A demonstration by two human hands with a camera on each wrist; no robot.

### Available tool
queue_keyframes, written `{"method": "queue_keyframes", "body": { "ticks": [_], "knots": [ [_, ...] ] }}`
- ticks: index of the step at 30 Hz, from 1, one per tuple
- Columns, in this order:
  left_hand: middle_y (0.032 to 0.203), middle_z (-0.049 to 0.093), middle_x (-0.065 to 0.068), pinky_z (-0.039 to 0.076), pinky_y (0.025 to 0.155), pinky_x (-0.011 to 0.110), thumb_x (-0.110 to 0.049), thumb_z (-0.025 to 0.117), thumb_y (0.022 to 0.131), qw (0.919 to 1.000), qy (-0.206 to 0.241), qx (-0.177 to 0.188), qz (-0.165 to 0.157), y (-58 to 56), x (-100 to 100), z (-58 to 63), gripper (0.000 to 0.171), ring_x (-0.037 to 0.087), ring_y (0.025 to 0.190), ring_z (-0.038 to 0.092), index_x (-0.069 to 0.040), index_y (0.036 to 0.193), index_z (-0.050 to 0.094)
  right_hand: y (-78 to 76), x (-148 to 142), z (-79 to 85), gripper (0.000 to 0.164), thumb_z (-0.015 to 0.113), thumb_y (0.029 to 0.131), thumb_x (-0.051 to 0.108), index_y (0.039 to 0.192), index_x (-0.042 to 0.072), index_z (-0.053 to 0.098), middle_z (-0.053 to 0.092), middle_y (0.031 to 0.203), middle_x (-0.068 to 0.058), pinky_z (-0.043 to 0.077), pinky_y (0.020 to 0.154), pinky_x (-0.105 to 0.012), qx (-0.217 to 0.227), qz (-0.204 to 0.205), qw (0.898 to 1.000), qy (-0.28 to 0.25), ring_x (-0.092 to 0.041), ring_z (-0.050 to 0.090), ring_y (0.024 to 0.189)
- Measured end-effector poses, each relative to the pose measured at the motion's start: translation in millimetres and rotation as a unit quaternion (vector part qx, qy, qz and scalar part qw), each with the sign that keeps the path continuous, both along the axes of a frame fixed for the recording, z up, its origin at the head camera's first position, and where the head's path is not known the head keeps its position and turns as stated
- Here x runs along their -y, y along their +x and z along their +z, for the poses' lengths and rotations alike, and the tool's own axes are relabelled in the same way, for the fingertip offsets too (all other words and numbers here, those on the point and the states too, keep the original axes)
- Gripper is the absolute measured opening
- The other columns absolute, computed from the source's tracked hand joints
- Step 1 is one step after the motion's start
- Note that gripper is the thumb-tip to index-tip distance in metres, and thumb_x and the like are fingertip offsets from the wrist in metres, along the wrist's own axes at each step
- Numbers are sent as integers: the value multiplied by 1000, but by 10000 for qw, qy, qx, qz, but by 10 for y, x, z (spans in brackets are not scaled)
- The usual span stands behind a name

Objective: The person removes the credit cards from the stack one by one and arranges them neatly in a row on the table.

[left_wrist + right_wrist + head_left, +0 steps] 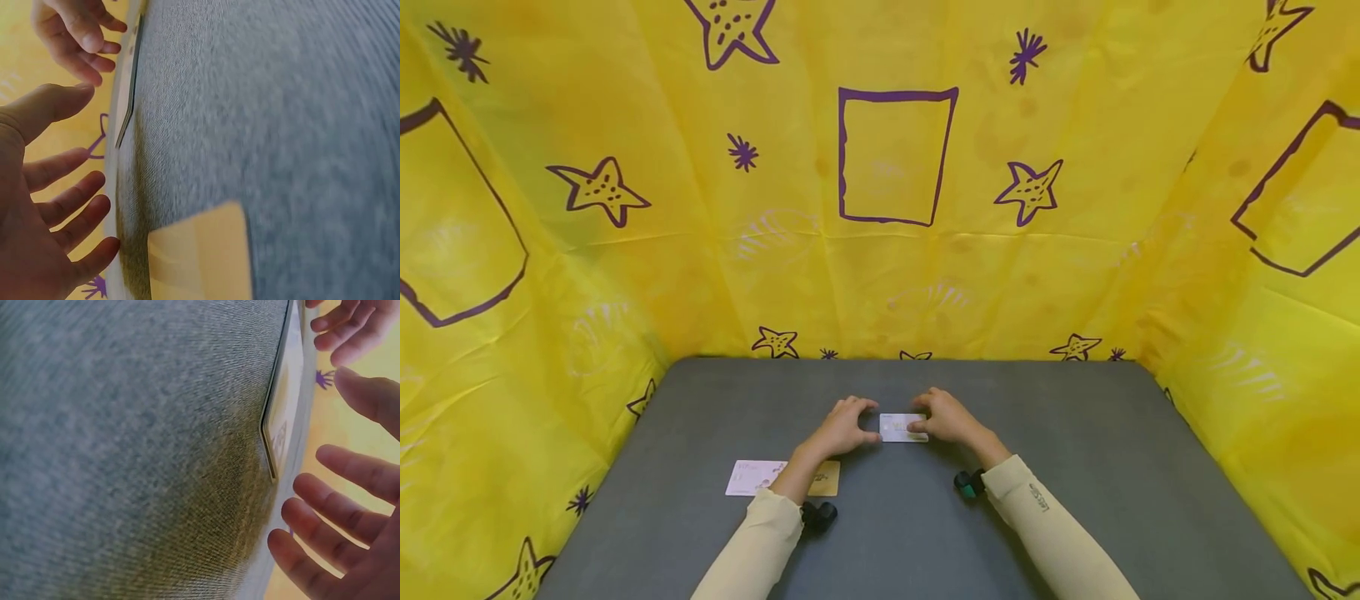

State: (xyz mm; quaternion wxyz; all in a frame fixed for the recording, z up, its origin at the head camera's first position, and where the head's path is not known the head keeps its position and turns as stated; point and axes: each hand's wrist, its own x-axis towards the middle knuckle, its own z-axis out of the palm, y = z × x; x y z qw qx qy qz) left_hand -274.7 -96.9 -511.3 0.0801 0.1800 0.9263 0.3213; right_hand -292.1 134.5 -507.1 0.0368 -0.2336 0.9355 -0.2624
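Head view: white card (893,432) on gray tabletop (1045,525), left hand (841,428) at its nine o'clock, right hand (953,418) at three. Left wrist: fingers spread, released; yellow card (201,259) at six o'clock. Right wrist: fingers released, white card toward two.

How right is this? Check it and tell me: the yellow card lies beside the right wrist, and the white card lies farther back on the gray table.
One thing is wrong: the yellow card lies beside the left wrist, not the right one, as the head view shows. The white card does lie farther back on the gray table.
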Motion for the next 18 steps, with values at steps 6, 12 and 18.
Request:
{"method": "queue_keyframes", "body": {
  "ticks": [6, 12, 18],
  "knots": [
    [127, 57, 17, 38, 103, 51, -25, 79, 79, 10000, 1, 65, -42, -17, -66, -12, 57, 33, 119, 48, -4, 128, 59, 3, -10, -40, 41, 81, 77, 25, 109, 2, 71, 61, 96, -10, 44, 73, -34, 6, 90, 9999, 101, -18, 51, 81],
    [125, 56, 17, 39, 101, 52, -26, 81, 77, 9997, -231, 20, -73, -45, -143, -41, 58, 34, 117, 49, -5, 127, 60, 15, 4, -46, 46, 83, 74, 26, 111, 2, 70, 60, 96, -12, 40, 69, -30, 133, 79, 9998, 160, -16, 48, 78],
    [124, 57, 17, 38, 99, 53, -27, 81, 75, 9991, -416, 22, -21, -42, -202, -32, 59, 34, 117, 49, -5, 127, 61, 29, 12, -48, 50, 85, 73, 26, 114, 3, 70, 61, 98, -10, 41, 69, -30, 85, 110, 9996, 241, -16, 49, 80]
  ]
}}
